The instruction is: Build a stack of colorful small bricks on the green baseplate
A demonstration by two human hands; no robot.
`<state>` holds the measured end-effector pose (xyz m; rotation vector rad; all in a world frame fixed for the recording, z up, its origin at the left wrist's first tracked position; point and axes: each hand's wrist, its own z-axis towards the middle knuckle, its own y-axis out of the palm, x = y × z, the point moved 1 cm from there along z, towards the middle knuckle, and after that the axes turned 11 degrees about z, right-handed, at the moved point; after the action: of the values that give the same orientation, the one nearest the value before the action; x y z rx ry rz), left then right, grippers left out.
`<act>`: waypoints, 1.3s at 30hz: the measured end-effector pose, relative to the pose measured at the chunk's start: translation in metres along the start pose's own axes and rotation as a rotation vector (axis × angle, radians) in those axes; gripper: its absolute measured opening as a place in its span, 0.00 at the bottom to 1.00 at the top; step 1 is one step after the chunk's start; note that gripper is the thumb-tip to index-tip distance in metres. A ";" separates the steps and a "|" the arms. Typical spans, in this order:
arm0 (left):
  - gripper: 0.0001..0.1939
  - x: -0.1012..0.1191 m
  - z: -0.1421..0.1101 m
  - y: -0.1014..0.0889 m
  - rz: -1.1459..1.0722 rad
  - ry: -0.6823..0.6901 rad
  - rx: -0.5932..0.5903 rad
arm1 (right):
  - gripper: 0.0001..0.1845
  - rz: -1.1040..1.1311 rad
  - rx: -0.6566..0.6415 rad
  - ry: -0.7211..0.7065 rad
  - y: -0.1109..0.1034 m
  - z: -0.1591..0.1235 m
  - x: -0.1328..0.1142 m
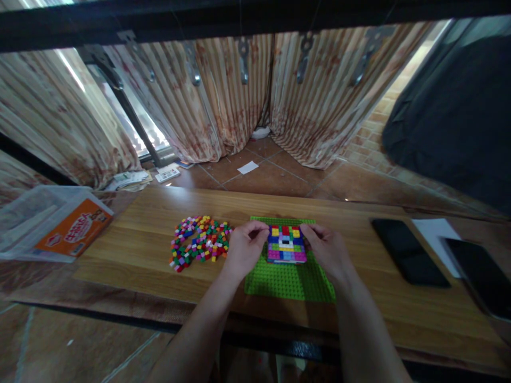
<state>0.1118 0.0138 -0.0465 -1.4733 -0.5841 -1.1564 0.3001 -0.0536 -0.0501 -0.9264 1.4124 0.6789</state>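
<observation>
A square block of colourful toy bricks (286,248), in rows of red, yellow, blue, green, purple and pink, sits over a green studded baseplate (287,285). Whether it is pressed onto the plate or raised a little, I cannot tell. My left hand (246,247) is closed at the block's upper left edge, thumb and forefinger together. At the upper right edge, the fingers of my right hand (328,250) are closed on the block too. Some fingertips are hidden behind the block. Left of my left hand lies a spread of loose small bricks (199,242) in many colours.
All this is on a low wooden table (136,255). A clear plastic box (75,229) with an orange label stands at its left end. Two dark phone-like slabs (409,252) and a white paper (433,234) lie at the right. Curtains (223,101) hang beyond.
</observation>
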 end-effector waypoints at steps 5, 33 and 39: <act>0.07 0.005 -0.002 0.001 0.006 -0.013 0.032 | 0.26 -0.002 -0.002 0.013 0.001 -0.001 -0.002; 0.14 0.003 0.000 0.013 -0.382 -0.246 0.119 | 0.35 0.163 0.024 0.102 0.001 -0.001 0.006; 0.17 0.003 0.000 0.019 -0.281 -0.196 0.101 | 0.30 -0.046 -0.015 0.019 0.001 -0.001 0.007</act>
<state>0.1290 0.0087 -0.0528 -1.4583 -0.9970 -1.1836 0.2987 -0.0548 -0.0567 -0.9762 1.4002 0.6479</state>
